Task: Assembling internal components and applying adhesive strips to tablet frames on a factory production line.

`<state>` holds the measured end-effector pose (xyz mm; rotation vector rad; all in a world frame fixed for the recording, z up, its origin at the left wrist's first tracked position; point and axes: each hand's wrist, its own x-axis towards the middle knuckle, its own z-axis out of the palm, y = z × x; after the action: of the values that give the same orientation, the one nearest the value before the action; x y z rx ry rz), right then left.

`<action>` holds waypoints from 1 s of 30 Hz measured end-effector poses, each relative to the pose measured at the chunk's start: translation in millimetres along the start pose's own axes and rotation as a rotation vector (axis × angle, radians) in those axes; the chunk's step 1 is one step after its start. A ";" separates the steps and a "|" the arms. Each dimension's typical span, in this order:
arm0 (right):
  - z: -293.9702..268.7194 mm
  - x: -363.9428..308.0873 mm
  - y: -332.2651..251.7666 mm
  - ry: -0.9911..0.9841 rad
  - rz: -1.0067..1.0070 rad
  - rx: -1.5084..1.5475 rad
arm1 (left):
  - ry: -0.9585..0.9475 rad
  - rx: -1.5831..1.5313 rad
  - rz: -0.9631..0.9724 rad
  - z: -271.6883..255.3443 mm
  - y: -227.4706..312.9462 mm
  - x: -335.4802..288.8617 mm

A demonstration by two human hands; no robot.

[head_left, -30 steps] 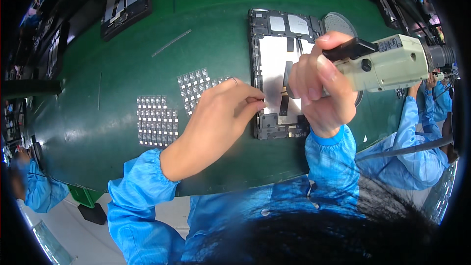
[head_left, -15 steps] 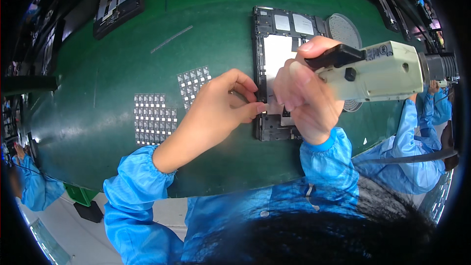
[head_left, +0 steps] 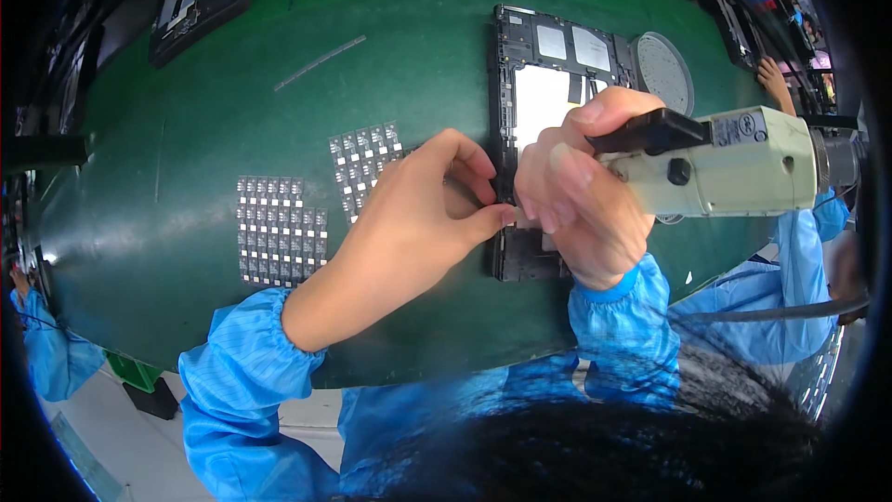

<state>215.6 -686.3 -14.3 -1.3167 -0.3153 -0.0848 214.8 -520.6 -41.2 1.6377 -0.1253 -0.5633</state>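
Green tabletop (head_left: 418,56); black device (head_left: 542,100), left edge at left fingers (head_left: 475,153).

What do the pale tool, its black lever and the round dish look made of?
Pale tool: probably moulded plastic, satin cream, judging by its smooth casing and round recess.
Black lever: likely plastic, though coated metal is possible; smooth and dark.
Round dish: grey with a pale rim; plastic or metal, I can't tell.

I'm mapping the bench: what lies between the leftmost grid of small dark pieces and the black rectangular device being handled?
The head view shows the second dark-piece grid and the left hand.
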 end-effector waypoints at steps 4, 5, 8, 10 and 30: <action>0.4 0.4 0.1 -0.011 0.014 -0.011 | -0.001 0.002 0.004 -1.2 -0.8 -1.7; 0.7 0.6 -0.4 -0.013 0.017 -0.014 | -0.002 0.009 0.007 -1.6 -0.8 -1.8; 5.0 -0.9 -3.9 0.167 0.136 0.012 | -0.007 0.020 0.000 -2.4 1.5 -1.1; 8.0 0.7 -1.9 0.116 0.098 -0.040 | -0.013 0.024 -0.010 -1.9 2.5 -0.6; -1.8 1.0 -2.1 -0.121 0.062 -0.334 | -0.041 -0.103 0.015 4.4 -7.2 -0.3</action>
<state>216.3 -688.4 -12.4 -1.6661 -0.3733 -0.0051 210.9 -523.4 -48.2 1.5245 -0.1363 -0.5832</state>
